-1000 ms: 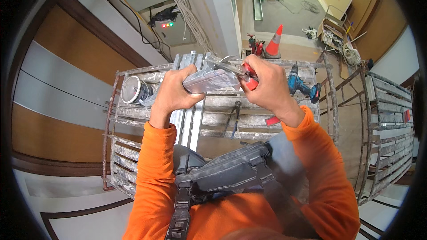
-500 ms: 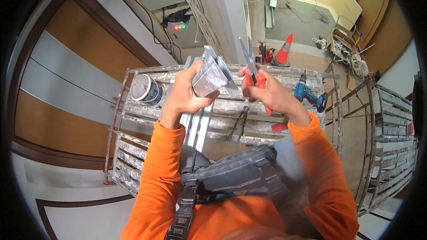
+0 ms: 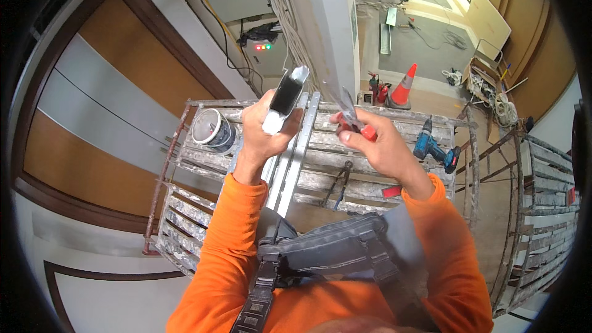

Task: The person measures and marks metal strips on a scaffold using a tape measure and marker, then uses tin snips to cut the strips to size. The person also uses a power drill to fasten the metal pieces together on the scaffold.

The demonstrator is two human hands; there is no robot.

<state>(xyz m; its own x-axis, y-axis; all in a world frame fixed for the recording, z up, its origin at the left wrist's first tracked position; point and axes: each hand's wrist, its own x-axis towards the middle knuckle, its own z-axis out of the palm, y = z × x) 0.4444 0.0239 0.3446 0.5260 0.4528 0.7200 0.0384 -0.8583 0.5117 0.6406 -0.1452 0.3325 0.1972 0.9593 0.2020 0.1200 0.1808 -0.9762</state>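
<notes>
My left hand [image 3: 254,142] is closed round a short piece of silver metal channel [image 3: 285,98], its open, dark side now facing up. To its right, my right hand [image 3: 383,147] grips red-handled snips [image 3: 349,114], with the metal blades pointing away from me, slightly blurred and apart from the channel. Below my hands, long metal channels [image 3: 300,154] lie across a paint-spattered slatted platform [image 3: 327,142]. Dark long-handled pincers [image 3: 338,185] rest on the slats, near a small red item [image 3: 392,192] whose kind I cannot make out.
A white bucket [image 3: 213,131] stands at the platform's left, a blue cordless drill [image 3: 433,148] at its right. Beyond are an orange cone [image 3: 404,89], fire extinguishers [image 3: 382,94] and a box of cables [image 3: 487,80]. Another slatted scaffold [image 3: 546,209] stands at right.
The channel piece has turned in my left hand, from its flat face showing to its hollow side showing. The snips have tilted, their handles now bunched closer in my right hand.
</notes>
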